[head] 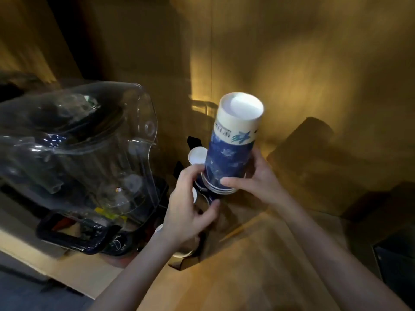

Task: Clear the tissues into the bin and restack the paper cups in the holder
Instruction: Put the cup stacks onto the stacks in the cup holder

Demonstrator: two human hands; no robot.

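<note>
A stack of upside-down paper cups (231, 149), blue below and cream near the white base, is held in the air at the middle of the view. My right hand (258, 176) grips the stack's rims from the right. My left hand (190, 207) closes on the lower cups from the left, thumb under the rims. Behind the stack another upturned paper cup (197, 154) shows its white base. A dark cup holder (186, 259) sits below my left hand, mostly hidden. No tissues or bin are in sight.
A large blender with a clear plastic cover (78, 149) and a dark base (76, 234) fills the left side. The wooden counter (247, 277) runs under my arms. A wooden wall stands behind. A dark box (397, 261) sits at the right edge.
</note>
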